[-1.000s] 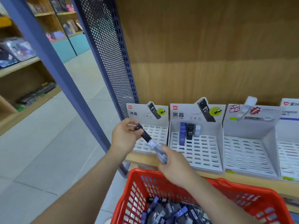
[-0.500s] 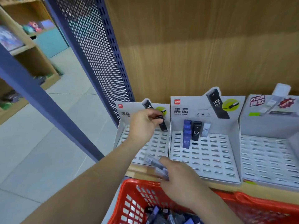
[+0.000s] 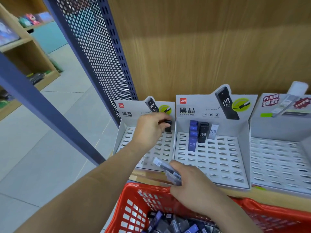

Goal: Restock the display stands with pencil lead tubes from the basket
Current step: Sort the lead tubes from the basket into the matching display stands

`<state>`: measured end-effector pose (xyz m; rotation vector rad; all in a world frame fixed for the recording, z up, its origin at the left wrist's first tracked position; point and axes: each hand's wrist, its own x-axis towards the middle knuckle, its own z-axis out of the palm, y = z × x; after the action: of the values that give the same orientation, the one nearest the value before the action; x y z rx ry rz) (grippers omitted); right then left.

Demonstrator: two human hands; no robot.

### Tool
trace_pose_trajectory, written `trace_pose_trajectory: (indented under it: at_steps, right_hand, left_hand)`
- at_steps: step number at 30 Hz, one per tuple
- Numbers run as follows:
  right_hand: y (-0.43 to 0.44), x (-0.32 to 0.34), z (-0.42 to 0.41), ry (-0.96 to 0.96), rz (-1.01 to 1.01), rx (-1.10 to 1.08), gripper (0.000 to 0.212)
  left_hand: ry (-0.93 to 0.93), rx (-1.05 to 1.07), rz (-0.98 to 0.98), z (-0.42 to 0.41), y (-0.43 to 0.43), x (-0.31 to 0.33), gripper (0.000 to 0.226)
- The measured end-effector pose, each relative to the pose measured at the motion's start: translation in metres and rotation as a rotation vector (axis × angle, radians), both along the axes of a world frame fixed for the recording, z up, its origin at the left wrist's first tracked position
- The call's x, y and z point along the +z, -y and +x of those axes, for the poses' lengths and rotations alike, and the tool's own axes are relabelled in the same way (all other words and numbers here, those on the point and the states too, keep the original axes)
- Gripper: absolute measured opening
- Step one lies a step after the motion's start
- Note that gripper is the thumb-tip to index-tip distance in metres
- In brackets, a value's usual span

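My left hand [image 3: 149,127] pinches a black lead tube [image 3: 168,126] upright at the back right corner of the left white display stand [image 3: 127,135]. My right hand [image 3: 193,187] holds a bundle of clear lead tubes [image 3: 165,169] above the red basket [image 3: 134,204], just in front of the shelf edge. The middle stand [image 3: 218,158] carries a blue column of tubes [image 3: 192,137], a black tube [image 3: 203,132] and a white tube [image 3: 213,132] in its back rows. Several more tubes [image 3: 170,222] lie in the basket.
A third slotted stand [image 3: 277,158] sits to the right on the wooden shelf. A blue perforated metal panel [image 3: 94,52] and a blue post [image 3: 33,98] stand to the left. Wooden shelving with goods lines the far left across the tiled floor.
My left hand has carried the black tube from mid-air to the back of the left stand. My right hand with the clear tubes has dropped toward the basket.
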<state>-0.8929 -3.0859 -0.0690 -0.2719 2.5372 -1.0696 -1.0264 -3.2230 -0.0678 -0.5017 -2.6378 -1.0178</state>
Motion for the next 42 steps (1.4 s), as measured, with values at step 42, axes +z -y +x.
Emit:
trace_pose_trajectory:
  at_steps: [42]
  right_hand:
    - [-0.003, 0.034, 0.014, 0.682, -1.189, -0.289, 0.044]
  left_hand:
    - [0.778, -0.004, 0.637, 0.087, 0.026, 0.078, 0.019]
